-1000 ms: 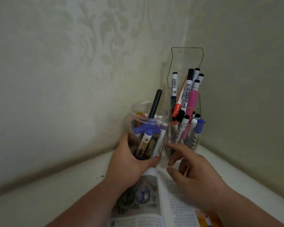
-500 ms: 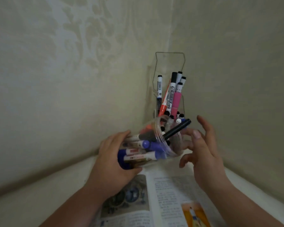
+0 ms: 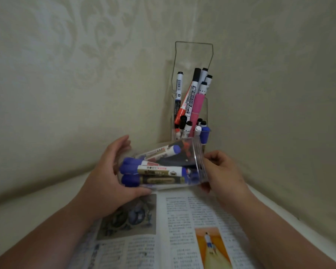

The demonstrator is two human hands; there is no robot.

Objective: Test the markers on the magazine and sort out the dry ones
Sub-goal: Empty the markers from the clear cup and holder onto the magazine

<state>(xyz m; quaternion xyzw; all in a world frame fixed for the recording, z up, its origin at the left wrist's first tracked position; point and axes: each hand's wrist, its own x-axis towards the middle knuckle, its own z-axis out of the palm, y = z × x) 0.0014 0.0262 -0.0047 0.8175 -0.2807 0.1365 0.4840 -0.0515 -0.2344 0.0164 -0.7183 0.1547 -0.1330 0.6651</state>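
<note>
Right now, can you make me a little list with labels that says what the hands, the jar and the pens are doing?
Jar: clear jar tipped on its side, held above the magazine
Inside the jar: blue-capped markers lying sideways
Left hand: left hand grips one end of the jar
Right hand: right hand grips the other end, at the rim
Magazine: open, lying flat under both hands
Behind: clear holder in the wall corner, with standing markers in black, pink and orange
Testing: no marker taken out yet
</note>
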